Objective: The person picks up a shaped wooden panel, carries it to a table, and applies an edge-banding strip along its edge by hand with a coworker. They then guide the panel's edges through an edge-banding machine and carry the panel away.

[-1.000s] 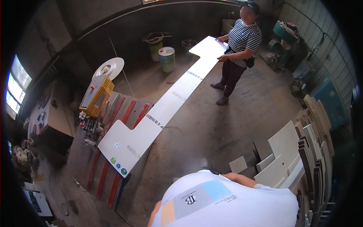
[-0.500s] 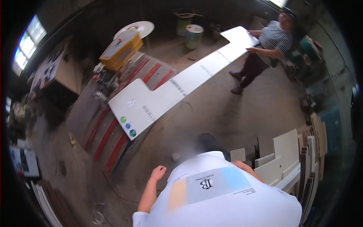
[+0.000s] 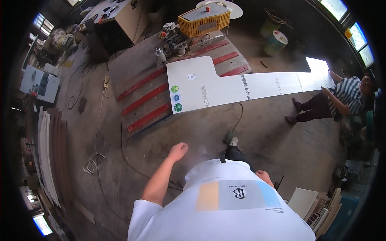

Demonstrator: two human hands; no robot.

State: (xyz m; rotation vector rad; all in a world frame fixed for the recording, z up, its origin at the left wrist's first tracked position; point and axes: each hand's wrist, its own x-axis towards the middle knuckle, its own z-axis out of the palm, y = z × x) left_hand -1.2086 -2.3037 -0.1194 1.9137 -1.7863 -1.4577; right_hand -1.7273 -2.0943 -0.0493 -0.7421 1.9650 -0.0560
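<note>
My left hand (image 3: 178,152) hangs in front of my body over the floor, its fingers curled in and nothing seen in them. Beside my right hip is my right hand (image 3: 264,176), partly covered by my white shirt; its fingers are too hidden to read. Neither hand touches the long white board (image 3: 229,84), which has a wide end and a narrow middle. That wide end lies on a low work table with red strips (image 3: 146,116). At the board's far right end, a person in a striped top (image 3: 350,94) holds it with both hands.
A yellow crate (image 3: 205,24) and a metal machine (image 3: 175,42) stand on the table's far side. Cables (image 3: 94,160) lie on the floor to the left. Board offcuts (image 3: 321,209) lean at the lower right; long strips (image 3: 50,156) stand at the left. A bucket (image 3: 276,42) is behind.
My view has turned right to left, so the table, board and other person appear farther right. My legs have stepped, and my left hand has stayed in front of me. The board remains on the table.
</note>
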